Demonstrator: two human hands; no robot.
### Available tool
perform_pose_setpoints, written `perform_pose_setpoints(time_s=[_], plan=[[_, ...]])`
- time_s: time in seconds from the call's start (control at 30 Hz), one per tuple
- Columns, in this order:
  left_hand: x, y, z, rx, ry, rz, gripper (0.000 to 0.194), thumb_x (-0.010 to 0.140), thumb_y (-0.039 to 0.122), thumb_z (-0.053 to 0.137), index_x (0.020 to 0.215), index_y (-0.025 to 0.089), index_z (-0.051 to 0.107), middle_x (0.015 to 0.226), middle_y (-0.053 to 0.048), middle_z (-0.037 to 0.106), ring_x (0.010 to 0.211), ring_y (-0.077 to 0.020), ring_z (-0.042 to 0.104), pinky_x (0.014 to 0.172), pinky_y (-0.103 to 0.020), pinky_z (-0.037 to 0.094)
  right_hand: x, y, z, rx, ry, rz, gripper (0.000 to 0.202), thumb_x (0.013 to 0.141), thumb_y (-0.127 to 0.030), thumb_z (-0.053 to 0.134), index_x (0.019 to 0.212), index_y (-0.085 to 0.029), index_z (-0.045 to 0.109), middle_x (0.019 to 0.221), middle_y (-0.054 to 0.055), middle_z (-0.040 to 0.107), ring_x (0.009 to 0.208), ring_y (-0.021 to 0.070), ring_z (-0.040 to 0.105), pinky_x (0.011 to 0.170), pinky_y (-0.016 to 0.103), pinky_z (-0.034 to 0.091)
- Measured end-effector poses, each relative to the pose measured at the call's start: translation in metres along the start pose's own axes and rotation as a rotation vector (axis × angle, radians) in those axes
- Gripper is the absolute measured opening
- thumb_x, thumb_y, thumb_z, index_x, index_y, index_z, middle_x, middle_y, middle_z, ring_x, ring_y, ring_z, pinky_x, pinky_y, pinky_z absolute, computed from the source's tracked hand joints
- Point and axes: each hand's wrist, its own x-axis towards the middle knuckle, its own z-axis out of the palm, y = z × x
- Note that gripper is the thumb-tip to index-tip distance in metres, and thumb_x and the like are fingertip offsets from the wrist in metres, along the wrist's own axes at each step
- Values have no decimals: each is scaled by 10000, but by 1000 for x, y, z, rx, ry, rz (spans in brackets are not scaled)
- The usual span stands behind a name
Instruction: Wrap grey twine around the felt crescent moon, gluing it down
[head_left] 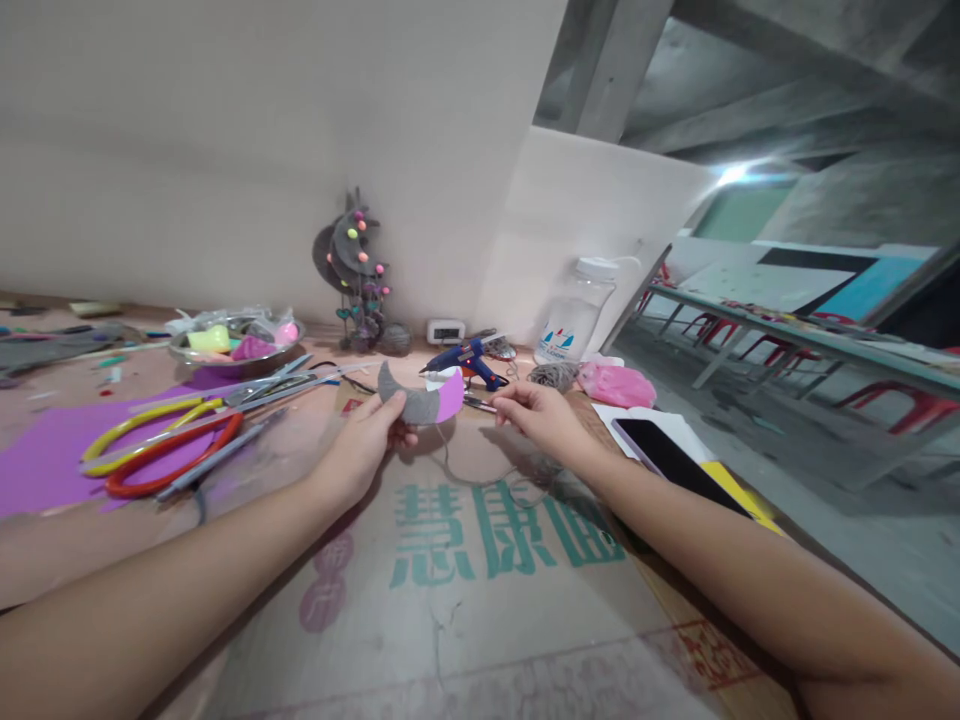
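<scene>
A crescent-shaped piece (421, 405), grey with a purple right end, is held between the thumb and fingers of my left hand (371, 440). Grey yarn (448, 460) hangs below the piece and trails over the printed board (360, 620). To the right, my right hand (541, 415) pinches a thin, pen-like tool (480, 402) by its near end, a short way from the crescent. Behind the hands lies a blue glue gun (465, 360).
Scissors with yellow and red handles (176, 450) lie on purple sheets (45, 450) at left, near a metal bowl (236, 360). A crescent decoration (352, 260), small clock (445, 331) and bottle (574, 315) stand behind. A phone (675, 465) lies at right.
</scene>
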Motion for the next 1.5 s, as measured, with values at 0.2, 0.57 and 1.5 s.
perform_pose_setpoints(time_s=[0.2, 0.57, 1.5], plan=[[0, -1, 0, 5, -5, -12, 171, 817, 307, 543, 766, 148, 576, 561, 15, 563, 462, -100, 517, 477, -212, 393, 11, 8, -24, -215, 79, -128, 329, 849, -405, 472, 681, -155, 603, 590, 8, 581, 536, 113, 497, 524, 236, 374], [-1, -3, 1, 4, -44, -24, 329, 723, 435, 642, 812, 131, 555, 524, 45, 535, 430, -79, 495, 428, -187, 402, 10, 7, -21, -301, 103, -245, 279, 873, -256, 436, 1087, -177, 598, 751, 14, 608, 635, 132, 544, 595, 257, 426], [-8, -1, 1, 155, -266, 41, 384, 806, 512, 536, 756, 136, 595, 634, -15, 589, 520, -89, 502, 520, -206, 395, -32, -15, 31, 189, -134, -48, 135, 821, -328, 551, 801, -199, 517, 541, -62, 492, 416, 71, 437, 394, 189, 350]])
